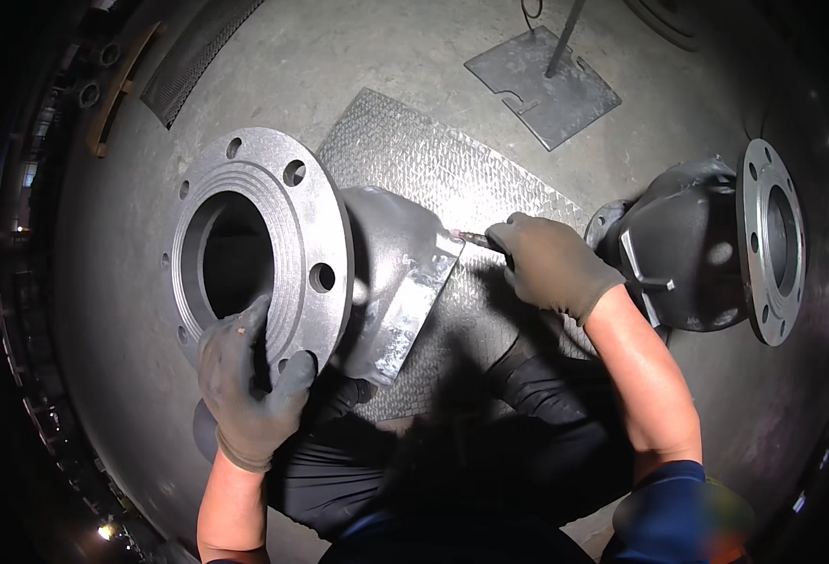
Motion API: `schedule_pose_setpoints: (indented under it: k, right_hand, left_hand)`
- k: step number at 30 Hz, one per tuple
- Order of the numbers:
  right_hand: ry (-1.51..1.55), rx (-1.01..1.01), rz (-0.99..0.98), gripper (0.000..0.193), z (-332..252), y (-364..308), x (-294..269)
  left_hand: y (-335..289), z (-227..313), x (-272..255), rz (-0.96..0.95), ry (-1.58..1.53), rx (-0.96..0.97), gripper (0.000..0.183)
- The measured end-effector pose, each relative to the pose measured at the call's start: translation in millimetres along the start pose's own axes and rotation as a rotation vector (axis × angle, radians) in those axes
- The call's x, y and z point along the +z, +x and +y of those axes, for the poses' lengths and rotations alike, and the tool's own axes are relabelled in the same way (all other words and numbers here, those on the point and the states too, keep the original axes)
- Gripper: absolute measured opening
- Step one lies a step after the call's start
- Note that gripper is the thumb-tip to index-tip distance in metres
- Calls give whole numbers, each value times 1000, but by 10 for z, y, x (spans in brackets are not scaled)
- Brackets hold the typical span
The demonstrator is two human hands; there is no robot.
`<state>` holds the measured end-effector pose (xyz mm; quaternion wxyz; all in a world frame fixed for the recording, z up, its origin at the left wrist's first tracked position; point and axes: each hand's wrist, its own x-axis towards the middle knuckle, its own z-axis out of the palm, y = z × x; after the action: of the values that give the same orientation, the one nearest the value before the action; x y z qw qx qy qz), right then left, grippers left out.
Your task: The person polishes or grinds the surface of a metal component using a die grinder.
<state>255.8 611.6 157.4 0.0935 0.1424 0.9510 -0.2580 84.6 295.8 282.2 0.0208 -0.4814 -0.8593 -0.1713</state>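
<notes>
A grey cast-metal valve body (391, 235) rests in front of me, its round flange (316, 221) facing left and a flat machined face (419, 305) on its right side. My left hand (250, 381), in a grey work glove, grips the flange's lower rim, with fingers reaching into the bore and the thumb near a bolt hole. My gloved right hand (551, 263) is closed round a slim dark pencil grinder (478, 239). Its small pinkish tip meets the upper corner of the flat face. The glove hides most of the tool's body.
Under the casting lies a patterned metal plate (367, 127). A second flanged casting (687, 244) stands on the right. Farther off, a dark square base (546, 89) carries a post. A mesh strip (194, 61) lies at the upper left. My legs are close below the casting.
</notes>
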Motion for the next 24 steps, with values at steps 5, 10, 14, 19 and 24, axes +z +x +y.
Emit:
schedule_pose_setpoints:
  k: [5, 10, 14, 19, 24]
  right_hand:
    - [-24, 23, -16, 26, -1, 15, -1]
    - [-10, 25, 8, 20, -155, -61, -75]
    - [10, 26, 22, 23, -81, -105, 1]
    - [20, 73, -13, 23, -43, -141, 9]
    - [33, 59, 66, 17, -132, -182, 17]
  left_hand:
    - [11, 6, -9, -19, 5, -28, 55]
    - [1, 1, 4, 1, -33, -22, 55]
    - [33, -23, 50, 79, 10, 49, 56]
    - [37, -39, 49, 85, 12, 59, 56]
    - [7, 7, 10, 12, -32, -23, 55]
